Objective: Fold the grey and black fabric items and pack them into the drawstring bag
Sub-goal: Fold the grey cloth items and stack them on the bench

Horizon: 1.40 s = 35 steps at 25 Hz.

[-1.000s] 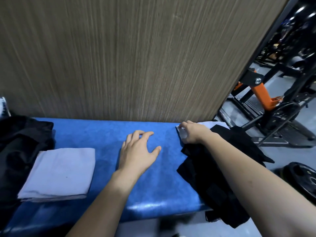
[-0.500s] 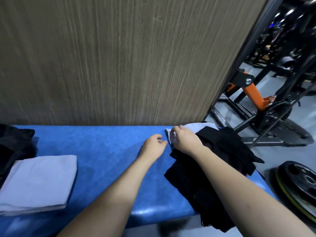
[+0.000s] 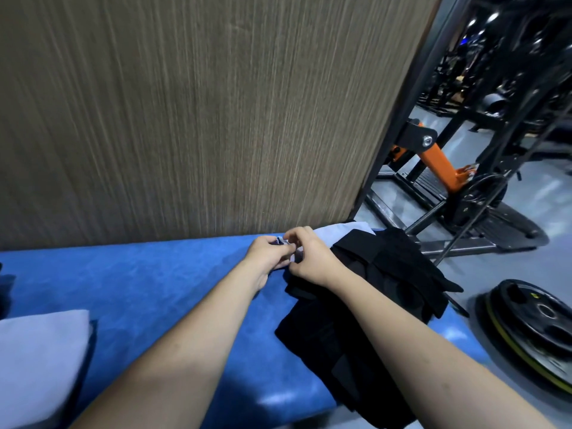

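A light grey fabric item lies at the back right of the blue bench, partly under a heap of black fabric that hangs over the bench's front edge. My left hand and my right hand meet at the grey item's near corner, and both pinch its edge. A folded grey cloth rests at the bench's left end. The drawstring bag cannot be made out.
A wood-grain wall panel rises right behind the bench. To the right stand an orange and black gym machine and a black weight plate on the grey floor.
My left hand has moved right from the bench's middle to the grey item's corner and joined my right hand there. The view has swung to the right.
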Each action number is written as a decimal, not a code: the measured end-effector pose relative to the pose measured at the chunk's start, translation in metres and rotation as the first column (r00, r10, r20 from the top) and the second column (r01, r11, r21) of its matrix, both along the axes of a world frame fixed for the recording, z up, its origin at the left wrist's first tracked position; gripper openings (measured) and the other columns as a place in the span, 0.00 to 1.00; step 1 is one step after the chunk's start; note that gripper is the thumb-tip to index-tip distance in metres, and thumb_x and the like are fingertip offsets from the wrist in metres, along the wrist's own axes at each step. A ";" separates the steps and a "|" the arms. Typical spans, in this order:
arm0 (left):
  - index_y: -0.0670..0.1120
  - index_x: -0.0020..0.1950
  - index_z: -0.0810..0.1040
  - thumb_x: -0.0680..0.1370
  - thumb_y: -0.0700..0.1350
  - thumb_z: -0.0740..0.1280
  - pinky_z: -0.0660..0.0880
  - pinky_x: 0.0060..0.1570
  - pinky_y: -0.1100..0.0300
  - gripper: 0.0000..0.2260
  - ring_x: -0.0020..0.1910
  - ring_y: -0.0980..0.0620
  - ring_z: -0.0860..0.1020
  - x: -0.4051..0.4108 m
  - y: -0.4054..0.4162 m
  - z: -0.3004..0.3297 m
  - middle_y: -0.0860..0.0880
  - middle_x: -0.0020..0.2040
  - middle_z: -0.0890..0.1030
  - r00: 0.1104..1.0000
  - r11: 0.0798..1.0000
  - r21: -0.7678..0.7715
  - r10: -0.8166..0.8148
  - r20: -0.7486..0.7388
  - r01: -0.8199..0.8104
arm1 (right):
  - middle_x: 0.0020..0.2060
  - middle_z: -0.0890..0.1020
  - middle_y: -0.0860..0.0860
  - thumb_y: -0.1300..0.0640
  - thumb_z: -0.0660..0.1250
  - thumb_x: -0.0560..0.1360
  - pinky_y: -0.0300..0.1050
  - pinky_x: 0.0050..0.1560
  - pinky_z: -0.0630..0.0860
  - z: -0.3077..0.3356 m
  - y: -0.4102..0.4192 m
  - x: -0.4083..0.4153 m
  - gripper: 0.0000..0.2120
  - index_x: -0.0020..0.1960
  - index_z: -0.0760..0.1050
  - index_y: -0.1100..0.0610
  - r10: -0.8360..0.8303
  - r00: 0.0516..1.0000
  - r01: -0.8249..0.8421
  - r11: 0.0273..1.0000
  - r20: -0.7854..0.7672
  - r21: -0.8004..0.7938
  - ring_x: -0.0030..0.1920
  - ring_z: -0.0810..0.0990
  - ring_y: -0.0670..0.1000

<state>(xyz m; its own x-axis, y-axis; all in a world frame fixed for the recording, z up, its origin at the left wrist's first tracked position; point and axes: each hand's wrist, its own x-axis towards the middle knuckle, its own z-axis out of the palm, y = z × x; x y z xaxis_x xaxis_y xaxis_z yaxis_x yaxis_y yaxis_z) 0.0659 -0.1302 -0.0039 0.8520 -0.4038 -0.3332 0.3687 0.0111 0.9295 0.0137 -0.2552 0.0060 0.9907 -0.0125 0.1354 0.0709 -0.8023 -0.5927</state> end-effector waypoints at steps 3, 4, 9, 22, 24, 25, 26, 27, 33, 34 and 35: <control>0.44 0.50 0.76 0.75 0.32 0.67 0.75 0.33 0.62 0.09 0.38 0.50 0.78 -0.005 -0.014 0.013 0.44 0.42 0.80 0.998 0.997 0.077 0.013 0.060 -0.017 | 0.59 0.72 0.53 0.68 0.70 0.67 0.39 0.56 0.72 0.000 -0.004 -0.002 0.29 0.67 0.69 0.58 0.038 0.999 -0.038 0.999 -0.032 -0.002 0.57 0.75 0.49; 0.47 0.50 0.75 0.75 0.33 0.66 0.74 0.32 0.60 0.09 0.36 0.49 0.77 -0.006 -0.017 0.014 0.45 0.42 0.80 0.996 0.992 0.117 0.037 0.085 -0.047 | 0.60 0.72 0.53 0.68 0.69 0.68 0.41 0.56 0.74 0.001 -0.005 -0.003 0.29 0.68 0.69 0.57 0.039 0.999 -0.039 0.999 -0.022 -0.003 0.56 0.75 0.50; 0.54 0.47 0.72 0.73 0.44 0.67 0.81 0.46 0.50 0.07 0.42 0.47 0.82 -0.011 -0.015 0.009 0.48 0.45 0.83 0.972 0.955 0.255 0.094 0.216 -0.149 | 0.63 0.70 0.49 0.63 0.69 0.72 0.51 0.51 0.77 0.002 -0.007 -0.006 0.31 0.72 0.63 0.51 -0.025 1.000 0.023 0.994 -0.015 -0.111 0.56 0.76 0.50; 0.53 0.49 0.83 0.77 0.37 0.64 0.77 0.59 0.52 0.13 0.56 0.49 0.81 -0.011 0.071 0.052 0.50 0.52 0.84 0.883 0.993 0.001 0.101 0.458 -0.114 | 0.55 0.76 0.50 0.60 0.64 0.75 0.48 0.38 0.70 0.007 0.006 -0.011 0.18 0.65 0.72 0.53 -0.159 0.963 0.254 0.808 0.217 -0.532 0.53 0.78 0.56; 0.52 0.50 0.84 0.77 0.37 0.63 0.76 0.60 0.53 0.13 0.57 0.49 0.81 -0.015 0.095 0.061 0.50 0.53 0.84 0.871 0.989 -0.010 0.134 0.473 -0.147 | 0.51 0.77 0.50 0.59 0.65 0.75 0.48 0.37 0.72 0.011 0.015 -0.013 0.15 0.61 0.74 0.52 -0.166 0.953 0.280 0.798 0.253 -0.533 0.51 0.79 0.56; 0.51 0.51 0.84 0.77 0.36 0.63 0.77 0.60 0.54 0.13 0.57 0.50 0.81 -0.017 0.107 0.066 0.50 0.53 0.85 0.869 0.986 -0.013 0.150 0.471 -0.164 | 0.49 0.77 0.50 0.59 0.66 0.75 0.48 0.36 0.71 0.012 0.021 -0.013 0.13 0.59 0.75 0.52 -0.166 0.948 0.292 0.795 0.273 -0.532 0.49 0.80 0.55; 0.51 0.52 0.84 0.78 0.36 0.63 0.77 0.59 0.55 0.13 0.56 0.50 0.81 -0.020 0.119 0.069 0.49 0.53 0.85 0.871 0.984 -0.013 0.163 0.463 -0.177 | 0.48 0.77 0.49 0.59 0.66 0.74 0.47 0.34 0.70 0.014 0.027 -0.014 0.12 0.57 0.76 0.52 -0.164 0.943 0.301 0.792 0.289 -0.532 0.48 0.80 0.55; 0.50 0.52 0.84 0.78 0.36 0.64 0.78 0.57 0.55 0.13 0.55 0.51 0.82 -0.023 0.131 0.073 0.49 0.52 0.85 0.875 0.982 -0.018 0.175 0.452 -0.187 | 0.46 0.77 0.49 0.59 0.67 0.73 0.46 0.32 0.68 0.015 0.032 -0.015 0.11 0.55 0.76 0.52 -0.162 0.939 0.308 0.789 0.303 -0.532 0.47 0.80 0.55; 0.46 0.55 0.82 0.75 0.33 0.69 0.76 0.36 0.65 0.12 0.36 0.56 0.77 -0.056 0.204 0.089 0.50 0.42 0.79 0.878 0.967 0.074 0.189 0.440 -0.245 | 0.42 0.75 0.49 0.63 0.67 0.69 0.44 0.27 0.63 0.025 0.068 -0.037 0.09 0.48 0.75 0.54 -0.129 0.903 0.321 0.837 0.410 -0.444 0.44 0.78 0.55; 0.45 0.55 0.82 0.75 0.33 0.69 0.77 0.35 0.66 0.13 0.36 0.55 0.76 -0.063 0.212 0.089 0.49 0.43 0.78 0.880 0.966 0.106 0.166 0.444 -0.236 | 0.45 0.76 0.48 0.63 0.67 0.69 0.46 0.29 0.68 0.027 0.071 -0.043 0.11 0.50 0.75 0.52 -0.140 0.899 0.321 0.856 0.416 -0.406 0.47 0.77 0.53; 0.45 0.56 0.82 0.75 0.32 0.69 0.78 0.35 0.65 0.13 0.37 0.54 0.76 -0.071 0.218 0.088 0.49 0.45 0.78 0.883 0.965 0.135 0.143 0.447 -0.225 | 0.47 0.77 0.46 0.63 0.66 0.69 0.47 0.33 0.73 0.029 0.073 -0.051 0.13 0.51 0.76 0.51 -0.157 0.897 0.310 0.889 0.414 -0.336 0.50 0.77 0.51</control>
<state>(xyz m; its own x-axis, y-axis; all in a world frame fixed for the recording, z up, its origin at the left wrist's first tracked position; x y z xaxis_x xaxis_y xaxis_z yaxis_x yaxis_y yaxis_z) -0.0047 0.0875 0.0836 0.9804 -0.1943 0.0318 -0.0600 -0.1410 0.9882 -0.0372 -0.1817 0.0351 0.8419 -0.1083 0.5287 0.0014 -0.9792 -0.2028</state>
